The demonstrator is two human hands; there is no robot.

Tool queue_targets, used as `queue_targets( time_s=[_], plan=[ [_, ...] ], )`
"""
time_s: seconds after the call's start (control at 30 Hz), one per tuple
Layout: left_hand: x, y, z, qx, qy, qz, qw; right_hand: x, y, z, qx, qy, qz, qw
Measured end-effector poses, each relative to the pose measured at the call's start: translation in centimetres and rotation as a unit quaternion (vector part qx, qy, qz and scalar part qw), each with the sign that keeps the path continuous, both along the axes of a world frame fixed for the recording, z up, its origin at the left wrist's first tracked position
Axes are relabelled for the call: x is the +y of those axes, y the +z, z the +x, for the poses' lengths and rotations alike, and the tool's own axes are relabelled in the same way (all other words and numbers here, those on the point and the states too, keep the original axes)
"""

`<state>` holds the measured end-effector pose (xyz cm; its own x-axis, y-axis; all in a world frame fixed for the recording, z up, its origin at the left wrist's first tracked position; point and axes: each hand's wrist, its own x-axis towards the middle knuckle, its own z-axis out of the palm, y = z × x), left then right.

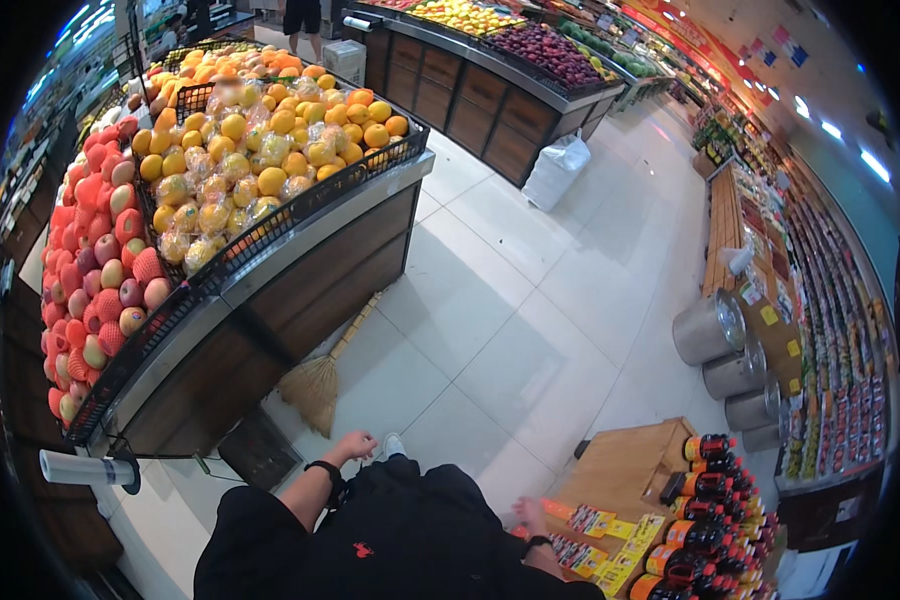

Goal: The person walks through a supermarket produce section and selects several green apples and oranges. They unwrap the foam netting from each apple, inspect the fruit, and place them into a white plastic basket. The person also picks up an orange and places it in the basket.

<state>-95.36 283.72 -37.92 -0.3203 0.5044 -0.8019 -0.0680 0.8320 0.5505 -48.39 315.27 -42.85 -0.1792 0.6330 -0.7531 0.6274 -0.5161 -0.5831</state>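
Note:
My left hand point(355, 445), with a dark band at the wrist, hangs in front of my body with its fingers loosely bent; nothing shows in it. Nearest to it, a straw broom point(311, 390) leans at the foot of the wood-panelled fruit stand point(322, 322). Low at my other side is my right hand point(529, 513), blurred, also banded at the wrist. It overlaps the edge of a wooden display table point(622, 457) with red and yellow printed signs point(596, 525). Whether it touches the table or holds anything is unclear.
Oranges point(272, 181), some plastic-wrapped, and apples point(109, 247) in foam nets fill the stand. A plastic-bag roll point(86, 469) juts from its corner. Dark bottles point(694, 534) crowd the table. Metal drums point(711, 328) line the right. A white sack point(557, 172) stands ahead; a person point(302, 22) is beyond.

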Motion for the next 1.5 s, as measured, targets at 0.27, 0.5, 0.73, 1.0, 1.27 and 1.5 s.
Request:
queue_targets(
  time_s=[0.27,0.5,0.73,1.0,1.27,1.5],
  plan=[
    [3.4,0.0,-4.1,0.011,0.116,0.045,0.992,13.8,5.5,-18.3,-0.022,0.155,0.047,0.987],
    [-3.2,-3.8,0.0,-0.051,0.415,-0.045,0.907,15.9,3.9,-29.8,-0.025,0.400,0.002,0.916],
    [-2.9,-0.3,2.7,-0.060,0.583,-0.110,0.803,25.2,0.2,-38.8,-0.040,0.475,-0.017,0.879],
    [7.0,7.3,-2.4,0.026,0.460,-0.084,0.883,41.1,-1.4,-47.9,-0.036,0.332,0.007,0.943],
    [15.5,10.4,-7.1,0.056,0.428,-0.012,0.902,41.3,-3.4,-54.8,-0.028,0.397,-0.015,0.917],
    [14.0,6.5,-6.9,-0.041,0.493,-0.098,0.863,37.8,-2.6,-59.1,-0.043,0.503,-0.058,0.861]
  ],
)
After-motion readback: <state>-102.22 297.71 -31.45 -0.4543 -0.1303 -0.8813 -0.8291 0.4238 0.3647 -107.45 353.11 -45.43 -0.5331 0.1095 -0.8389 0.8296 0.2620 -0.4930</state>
